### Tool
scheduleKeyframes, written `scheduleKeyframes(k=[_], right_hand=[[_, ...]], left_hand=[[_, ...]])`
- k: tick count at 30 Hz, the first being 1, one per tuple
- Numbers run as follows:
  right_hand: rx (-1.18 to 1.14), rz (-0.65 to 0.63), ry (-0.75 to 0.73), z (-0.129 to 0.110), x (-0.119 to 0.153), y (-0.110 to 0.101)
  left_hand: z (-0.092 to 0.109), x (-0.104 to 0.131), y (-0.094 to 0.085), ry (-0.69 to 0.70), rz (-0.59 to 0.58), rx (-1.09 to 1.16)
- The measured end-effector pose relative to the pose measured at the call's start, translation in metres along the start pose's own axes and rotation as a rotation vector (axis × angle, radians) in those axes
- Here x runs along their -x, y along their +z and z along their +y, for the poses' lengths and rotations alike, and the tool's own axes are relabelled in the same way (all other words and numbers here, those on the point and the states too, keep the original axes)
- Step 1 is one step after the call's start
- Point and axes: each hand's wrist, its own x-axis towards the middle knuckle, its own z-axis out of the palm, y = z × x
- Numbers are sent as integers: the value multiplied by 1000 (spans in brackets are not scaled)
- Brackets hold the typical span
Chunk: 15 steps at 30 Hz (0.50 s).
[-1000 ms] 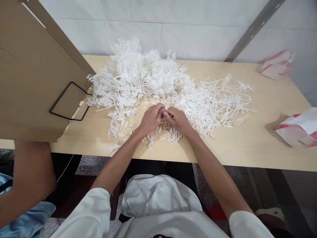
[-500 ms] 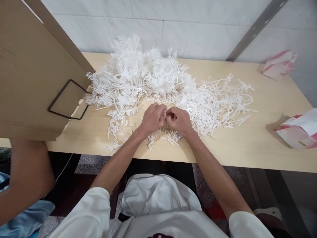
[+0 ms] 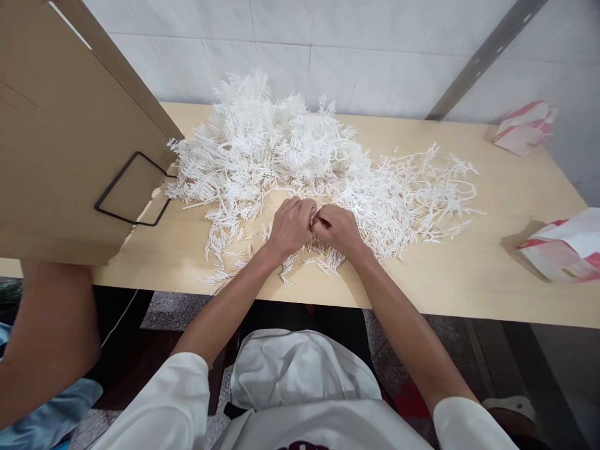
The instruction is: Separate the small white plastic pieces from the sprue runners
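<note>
A left hand and right hand meet before a white heap on a table.
Both hands' fingers curl inward, almost touching; whether they pinch anything is hidden. The work looks partway: short pieces lie loose near the table's front edge, while branching strands at the right look joined.

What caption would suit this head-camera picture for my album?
Left hand and right hand meet amid white branching strands heaped on a pale table.
</note>
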Motion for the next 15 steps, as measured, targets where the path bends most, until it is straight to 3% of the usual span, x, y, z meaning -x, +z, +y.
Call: scheduleKeyframes(k=[3,8,15], right_hand=[[28,21,-9,-1,2,-1],[-46,62,47,-6,5,-3],[-252,351,305,-3,-9,-8]], left_hand=[[-6,-1,0,42,57,-97],[-21,-6,-6,-132,226,-73],[-12,-5,-3,-94,139,42]])
